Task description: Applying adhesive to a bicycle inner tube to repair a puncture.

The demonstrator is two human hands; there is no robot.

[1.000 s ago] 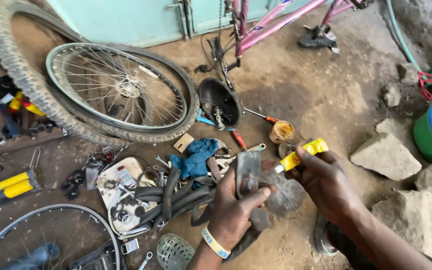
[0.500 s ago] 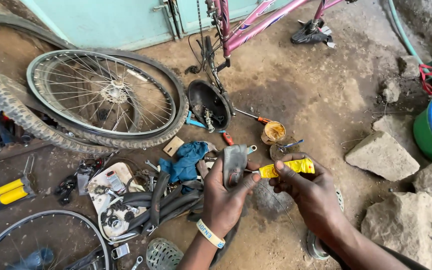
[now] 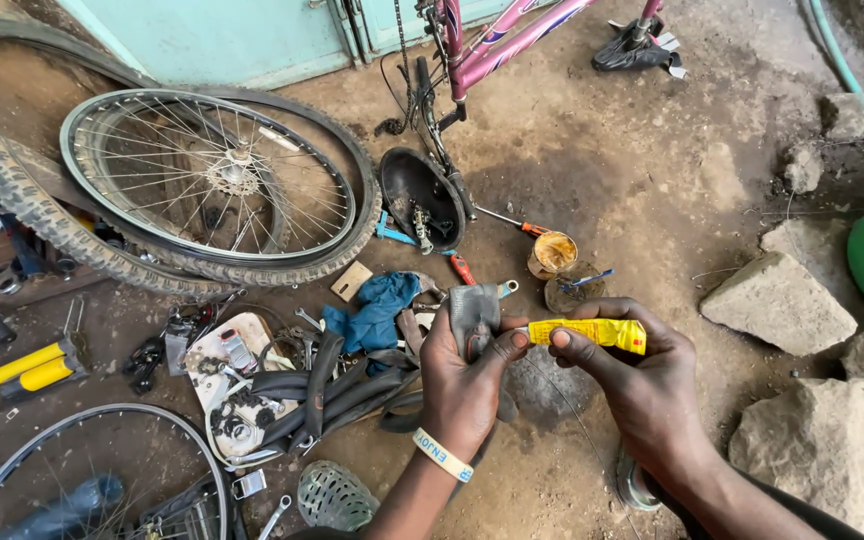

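My left hand (image 3: 464,385) grips a folded piece of black rubber inner tube (image 3: 473,315), held upright in front of me. My right hand (image 3: 642,385) holds a small yellow glue tube (image 3: 592,332) level, its nozzle end touching the left thumb and the rubber. Both hands are low in the middle of the view, above a dirt floor. A pale wristband sits on my left wrist.
A spoked wheel with tyre (image 3: 217,190) lies at the left. An upturned pink bicycle frame (image 3: 492,55) and its saddle (image 3: 422,195) stand ahead. A small open tin (image 3: 553,253), blue rag (image 3: 377,305), scattered tools, black tubes (image 3: 327,385), a yellow pump (image 3: 17,372) and rocks (image 3: 780,300) surround me.
The view has shifted slightly. My hands have come together: the glue tube's tip moved left onto the rubber piece held by my left hand.
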